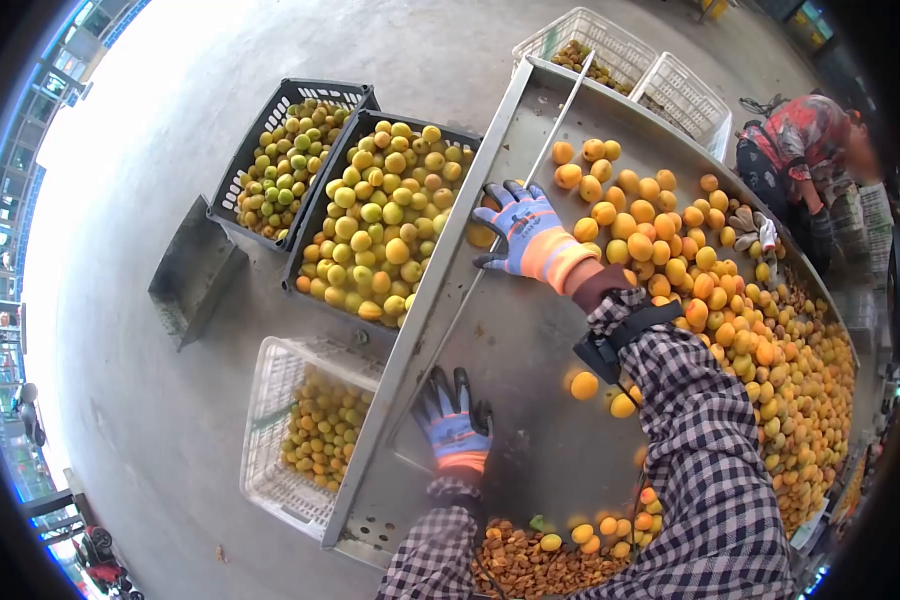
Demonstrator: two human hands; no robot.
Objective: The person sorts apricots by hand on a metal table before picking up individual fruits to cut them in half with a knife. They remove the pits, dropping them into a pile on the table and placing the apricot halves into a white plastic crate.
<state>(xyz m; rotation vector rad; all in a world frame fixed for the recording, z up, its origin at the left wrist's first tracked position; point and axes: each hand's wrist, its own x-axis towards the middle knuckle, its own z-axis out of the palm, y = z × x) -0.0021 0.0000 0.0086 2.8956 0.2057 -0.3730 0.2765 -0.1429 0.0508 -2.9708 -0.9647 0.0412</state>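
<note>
Both of my hands wear blue and orange gloves with black fingertips, over a metal sorting table (510,400). My left hand (454,430) rests low on the tabletop near its left rim, fingers spread, with nothing in it. Farther up, my right hand (526,236) reaches over the left rim side with its fingers apart. One apricot (480,235) shows partly hidden at its fingertips and thumb. Loose orange apricots (642,222) lie just right of that hand and run into a large heap (805,420). A thin pale rod (562,118) crosses the tabletop near the right hand.
Left of the table stand two black crates (295,265) of green-yellow apricots, a white crate (260,440) and a metal scoop-like bin (182,280). Split brown pieces (530,560) pile at the near edge. White baskets (630,45) stand beyond; a person (800,150) bends at right.
</note>
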